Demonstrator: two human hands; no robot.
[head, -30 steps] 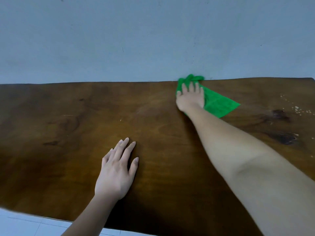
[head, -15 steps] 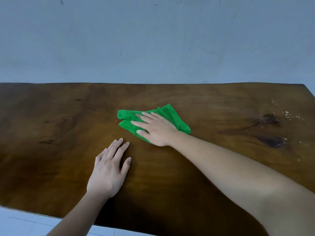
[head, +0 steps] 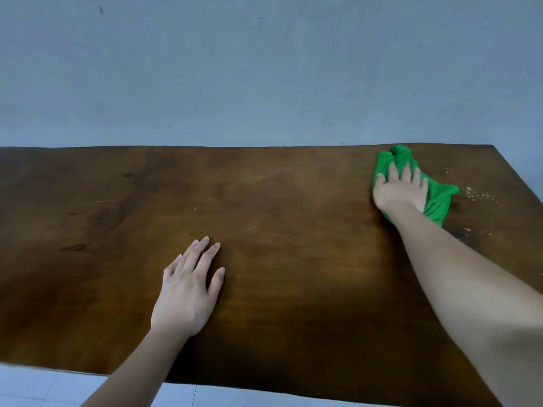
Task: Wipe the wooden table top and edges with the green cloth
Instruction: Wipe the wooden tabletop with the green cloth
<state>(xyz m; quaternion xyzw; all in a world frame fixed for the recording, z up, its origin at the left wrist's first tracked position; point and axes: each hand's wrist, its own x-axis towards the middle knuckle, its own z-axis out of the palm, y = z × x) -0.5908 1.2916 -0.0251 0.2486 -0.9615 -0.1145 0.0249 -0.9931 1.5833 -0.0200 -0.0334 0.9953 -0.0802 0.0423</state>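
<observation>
Two hands are on the wooden tabletop (head: 293,201). The left hand (head: 188,292) lies flat on the bare wood with its fingers straight and close together, holding nothing and seemingly just bracing. The right hand (head: 401,192) is stretched far out from it, palm down, fingers spread and nearly straight, pressing the green cloth (head: 437,201) onto the wood. The cloth is bunched under that palm, its folds poking out beyond the fingertips close to the far edge by the wall (head: 264,69) and spilling out on the hand's outer side.

Just past the cloth, on the side away from the left hand, pale specks (head: 476,195) lie scattered, and a dark blotch (head: 458,230) sits beside the right forearm. I'd say that corner is not yet done. The wood between the two hands looks free of crumbs, though whether it was wiped I cannot tell. No hand is at any edge, so the edges seem left to do.
</observation>
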